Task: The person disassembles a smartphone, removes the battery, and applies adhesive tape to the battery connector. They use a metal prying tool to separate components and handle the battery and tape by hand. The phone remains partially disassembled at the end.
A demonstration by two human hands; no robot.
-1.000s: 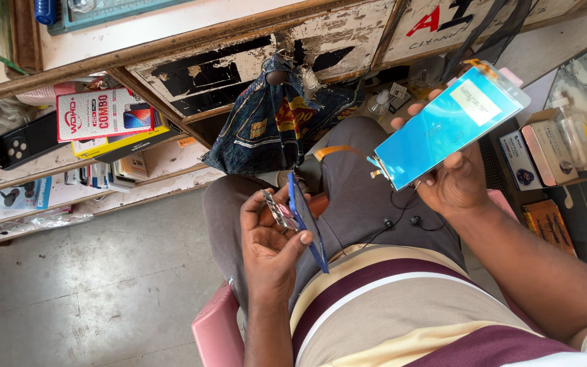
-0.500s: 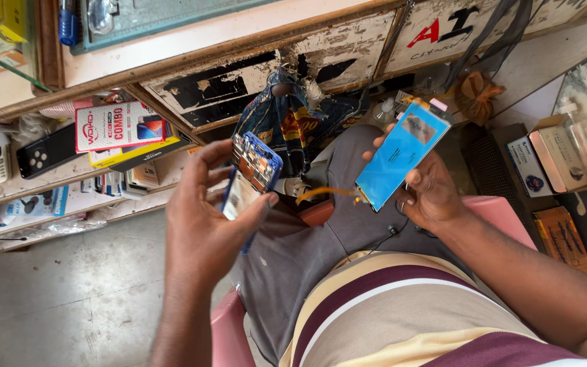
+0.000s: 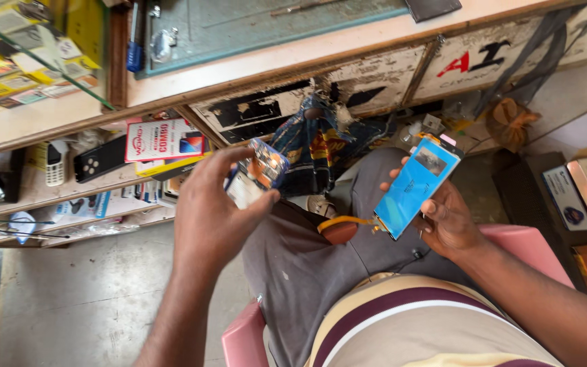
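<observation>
Cluttered wooden shelves (image 3: 69, 183) and a worn workbench (image 3: 293, 61) fill the background above a grey concrete floor (image 3: 69, 306). Over the seated person's lap, the left hand (image 3: 215, 211) grips an opened phone body (image 3: 256, 173), its circuitry showing. Well apart, the right hand (image 3: 446, 217) holds a blue-filmed display panel (image 3: 416, 185) tilted upright.

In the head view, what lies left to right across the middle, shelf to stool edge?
Black phone on the shelf → left hand → opened phone body → orange flex cable → blue display panel → right hand
</observation>
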